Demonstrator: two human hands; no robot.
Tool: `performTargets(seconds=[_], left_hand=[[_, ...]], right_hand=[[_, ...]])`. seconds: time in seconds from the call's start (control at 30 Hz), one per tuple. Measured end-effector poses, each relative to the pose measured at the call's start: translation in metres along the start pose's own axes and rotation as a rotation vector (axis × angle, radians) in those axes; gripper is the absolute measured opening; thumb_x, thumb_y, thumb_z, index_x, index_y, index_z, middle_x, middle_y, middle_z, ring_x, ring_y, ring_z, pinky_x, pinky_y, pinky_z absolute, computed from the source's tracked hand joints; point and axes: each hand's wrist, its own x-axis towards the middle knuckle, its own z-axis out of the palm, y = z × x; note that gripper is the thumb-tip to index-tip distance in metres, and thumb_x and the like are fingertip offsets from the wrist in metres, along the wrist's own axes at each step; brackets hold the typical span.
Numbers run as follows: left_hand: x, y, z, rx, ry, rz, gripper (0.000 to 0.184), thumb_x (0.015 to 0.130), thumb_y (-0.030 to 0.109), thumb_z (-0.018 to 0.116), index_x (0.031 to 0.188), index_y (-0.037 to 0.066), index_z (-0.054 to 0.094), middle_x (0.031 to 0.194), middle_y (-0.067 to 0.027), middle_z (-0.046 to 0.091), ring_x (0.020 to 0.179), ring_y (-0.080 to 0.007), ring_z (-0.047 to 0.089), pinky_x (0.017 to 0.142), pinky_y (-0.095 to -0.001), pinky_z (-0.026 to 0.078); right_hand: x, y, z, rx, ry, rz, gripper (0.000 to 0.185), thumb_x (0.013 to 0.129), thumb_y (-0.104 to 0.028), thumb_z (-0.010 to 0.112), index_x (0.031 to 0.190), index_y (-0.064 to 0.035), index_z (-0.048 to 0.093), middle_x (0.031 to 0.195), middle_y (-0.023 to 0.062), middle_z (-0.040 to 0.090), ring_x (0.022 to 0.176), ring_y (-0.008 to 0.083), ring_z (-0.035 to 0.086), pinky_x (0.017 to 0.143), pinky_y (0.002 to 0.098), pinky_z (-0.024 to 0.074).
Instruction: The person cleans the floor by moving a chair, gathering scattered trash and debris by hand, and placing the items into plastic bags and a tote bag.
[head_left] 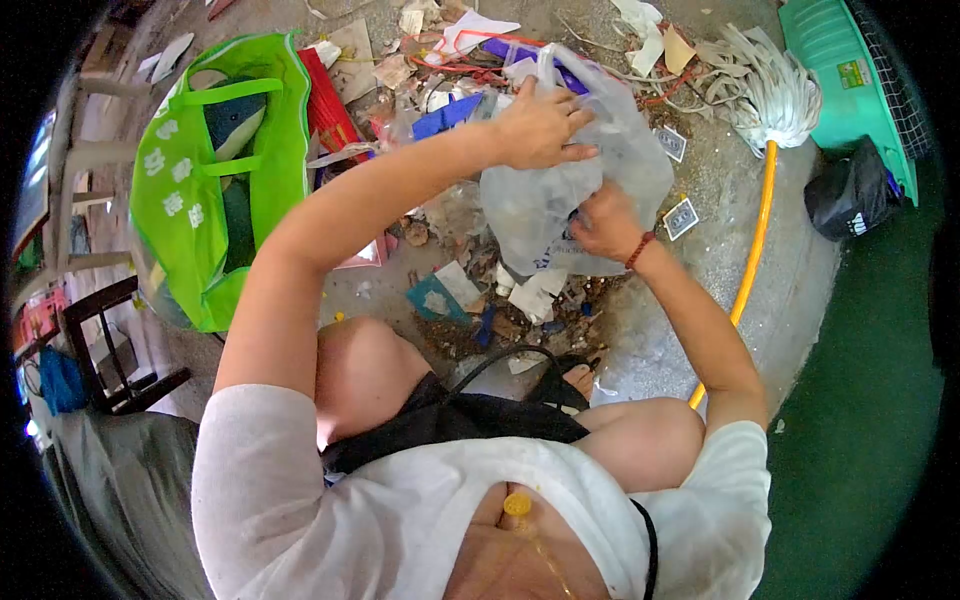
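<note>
A translucent white plastic bag point(530, 205) lies over a heap of litter on the floor in front of me. My left hand point(540, 125) is on its upper part, palm down with fingers spread. Lower on the bag, my right hand point(605, 225) has its fingers curled into the plastic, pinching it near a dark opening; the fingertips are partly hidden. Blue pieces point(447, 116) and paper scraps point(538, 295) show around the bag. Two playing cards, one of them the lower card point(680, 219), lie to its right.
A green shopping bag point(170, 250) with a plush toy point(236, 120) inside stands at left. On the right are a mop point(780, 95) with a yellow handle point(757, 250), a teal plastic bin point(830, 75) and a black bag point(850, 190). A dark wooden chair point(120, 345) is at far left.
</note>
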Motion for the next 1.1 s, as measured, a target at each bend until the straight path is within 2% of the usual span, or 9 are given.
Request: performTargets(seconds=[0.17, 0.23, 0.43, 0.6, 0.7, 0.83, 0.9, 1.03, 1.1], left_hand=[[-0.039, 0.013, 0.001, -0.041, 0.283, 0.012, 0.043, 0.077, 0.039, 0.049, 0.103, 0.005, 0.047, 0.116, -0.0164, 0.040, 0.113, -0.0310, 0.033, 0.089, -0.0519, 0.024], [-0.055, 0.020, 0.000, 0.028, 0.218, 0.165, 0.038, 0.076, 0.037, 0.051, 0.097, 0.005, 0.050, 0.114, -0.0164, 0.040, 0.112, -0.0305, 0.034, 0.089, -0.0518, 0.024], [-0.077, 0.030, 0.010, -0.015, 0.155, 0.340, 0.032, 0.072, 0.034, 0.057, 0.072, 0.002, 0.053, 0.100, -0.0132, 0.048, 0.099, -0.0267, 0.043, 0.085, -0.0454, 0.032], [-0.103, 0.018, 0.030, -0.235, -0.261, 0.059, 0.032, 0.080, 0.031, 0.047, 0.070, 0.002, 0.055, 0.085, -0.0122, 0.052, 0.073, -0.0299, 0.054, 0.061, -0.0384, 0.043], [-0.110, 0.014, 0.031, -0.359, -0.201, -0.190, 0.035, 0.083, 0.031, 0.041, 0.070, 0.002, 0.056, 0.085, -0.0136, 0.052, 0.066, -0.0331, 0.054, 0.060, -0.0408, 0.043], [-0.104, 0.025, 0.029, -0.280, -0.161, -0.198, 0.036, 0.083, 0.032, 0.041, 0.071, 0.002, 0.056, 0.086, -0.0144, 0.052, 0.068, -0.0312, 0.055, 0.060, -0.0408, 0.043], [-0.097, 0.036, 0.024, -0.103, -0.105, -0.133, 0.042, 0.082, 0.035, 0.040, 0.067, 0.002, 0.059, 0.078, -0.0174, 0.055, 0.063, -0.0303, 0.057, 0.054, -0.0400, 0.046], [-0.091, 0.057, 0.023, -0.052, -0.208, -0.144, 0.035, 0.081, 0.034, 0.042, 0.072, 0.004, 0.057, 0.080, -0.0152, 0.055, 0.062, -0.0284, 0.056, 0.052, -0.0398, 0.043], [-0.092, 0.060, 0.025, -0.011, -0.199, -0.037, 0.033, 0.079, 0.034, 0.043, 0.071, 0.005, 0.057, 0.072, -0.0117, 0.057, 0.059, -0.0272, 0.057, 0.048, -0.0383, 0.043]], right_hand=[[0.029, 0.004, -0.046, 0.332, 0.304, 0.120, 0.030, 0.060, -0.014, 0.059, 0.087, -0.0042, 0.052, 0.103, 0.0158, 0.049, 0.099, 0.0321, 0.043, 0.082, 0.0388, 0.0374], [0.048, -0.002, -0.052, -0.003, 0.535, 0.006, 0.037, 0.061, -0.012, 0.059, 0.095, -0.0047, 0.048, 0.100, 0.0139, 0.052, 0.101, 0.0309, 0.043, 0.083, 0.0402, 0.0368], [0.052, 0.036, -0.012, -0.184, 0.050, 0.195, 0.035, 0.063, -0.014, 0.058, 0.097, -0.0070, 0.053, 0.087, 0.0120, 0.057, 0.090, 0.0297, 0.050, 0.076, 0.0422, 0.0397], [0.029, 0.082, -0.068, 0.563, 0.424, 0.337, 0.021, 0.070, -0.012, 0.050, 0.086, -0.0023, 0.060, 0.083, 0.0101, 0.061, 0.077, 0.0161, 0.056, 0.071, 0.0266, 0.0422], [0.005, 0.087, -0.119, 1.289, 0.586, 0.322, 0.022, 0.072, -0.008, 0.047, 0.087, 0.0005, 0.060, 0.085, 0.0088, 0.061, 0.079, 0.0133, 0.055, 0.072, 0.0232, 0.0406], [-0.022, 0.089, -0.165, -0.072, 0.437, 0.518, 0.024, 0.074, -0.007, 0.045, 0.093, 0.0019, 0.057, 0.088, 0.0088, 0.060, 0.080, 0.0157, 0.055, 0.071, 0.0242, 0.0412], [0.004, 0.008, -0.183, 0.164, 0.867, 0.197, 0.022, 0.071, -0.006, 0.048, 0.091, 0.0000, 0.057, 0.082, 0.0098, 0.060, 0.078, 0.0154, 0.055, 0.070, 0.0263, 0.0419], [0.054, -0.091, -0.139, 0.286, 0.336, -0.245, 0.017, 0.068, -0.008, 0.051, 0.081, 0.0006, 0.056, 0.073, 0.0165, 0.057, 0.071, 0.0272, 0.057, 0.065, 0.0320, 0.0438], [0.068, -0.082, -0.084, 0.163, -0.070, -0.091, 0.018, 0.068, -0.013, 0.052, 0.078, 0.0008, 0.056, 0.071, 0.0181, 0.057, 0.070, 0.0335, 0.055, 0.062, 0.0360, 0.0443]])
